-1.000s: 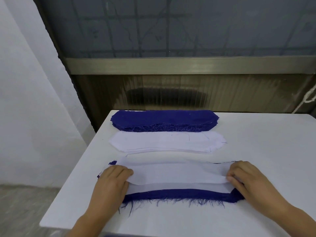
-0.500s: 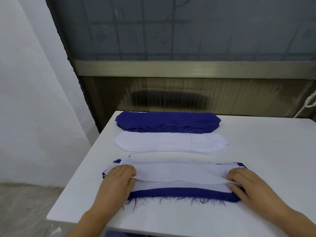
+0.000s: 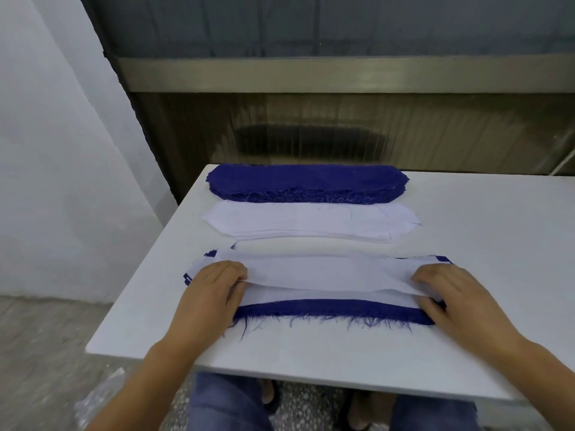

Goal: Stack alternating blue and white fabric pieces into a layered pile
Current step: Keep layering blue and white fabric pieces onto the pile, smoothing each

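Fingers of my left hand (image 3: 214, 286) curl over the left end of the top white piece (image 3: 329, 272), and the thumb side pinches its near edge. My right hand (image 3: 451, 293) does the same at the right end, with the fingers bent down on the cloth and holding its edge. The white piece is pulled flat between my two hands. It lies on top of the layered pile (image 3: 334, 311), which sits on the near part of the white table (image 3: 482, 244). Under the white piece I can see one more white layer, and under that a thick blue edge with loose threads hanging toward me. Little blue corners poke out at the far left and far right ends of the pile. Just behind the pile lies a flat stack of white pieces (image 3: 308, 220). Behind that, near the back edge of the table, sits a stack of blue pieces (image 3: 306, 181) with fuzzy threads along its front. The two stacks lie side by side and almost touch. My legs in blue jeans (image 3: 224, 402) show under the table edge. A white wall (image 3: 56, 150) stands on the left, and a dark panel (image 3: 342, 132) stands behind the table.
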Demonstrator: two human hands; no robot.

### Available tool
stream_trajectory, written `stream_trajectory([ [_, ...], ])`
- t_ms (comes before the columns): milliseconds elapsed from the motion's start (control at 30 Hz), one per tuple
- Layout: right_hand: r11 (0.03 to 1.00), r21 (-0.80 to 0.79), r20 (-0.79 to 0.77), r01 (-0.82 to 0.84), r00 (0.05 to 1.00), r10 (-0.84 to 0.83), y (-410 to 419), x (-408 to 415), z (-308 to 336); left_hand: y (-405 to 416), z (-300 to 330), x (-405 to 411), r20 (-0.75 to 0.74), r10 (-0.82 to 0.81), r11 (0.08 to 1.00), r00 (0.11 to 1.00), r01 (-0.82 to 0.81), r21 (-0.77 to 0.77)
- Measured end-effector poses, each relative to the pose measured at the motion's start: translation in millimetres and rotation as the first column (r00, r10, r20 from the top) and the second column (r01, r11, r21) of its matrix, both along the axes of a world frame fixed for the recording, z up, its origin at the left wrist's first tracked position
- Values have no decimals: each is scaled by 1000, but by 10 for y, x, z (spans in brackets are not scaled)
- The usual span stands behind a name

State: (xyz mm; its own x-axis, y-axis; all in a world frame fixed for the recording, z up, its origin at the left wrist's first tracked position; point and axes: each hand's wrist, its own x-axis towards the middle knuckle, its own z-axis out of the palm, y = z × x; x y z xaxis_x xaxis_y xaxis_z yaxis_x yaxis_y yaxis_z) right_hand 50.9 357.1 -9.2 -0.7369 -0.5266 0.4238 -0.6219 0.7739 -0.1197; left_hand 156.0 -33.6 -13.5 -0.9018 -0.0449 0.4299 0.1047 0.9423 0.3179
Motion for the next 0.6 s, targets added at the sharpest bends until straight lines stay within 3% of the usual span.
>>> stream_trajectory([
  [133,998,-58,-79,-29,997,25,-66,-15,5,5,-18,20,-22,23,1000,999,-23,16],
  [433,993,-4,-42,-121,992,121,19,-57,-12,-46,-1,8,3,-122,992,993,122,-14],
  [600,993,16,-127,-114,985,115,92,-135,-5,-101,-40,-12,-18,4,1000,1000,-4,-10],
])
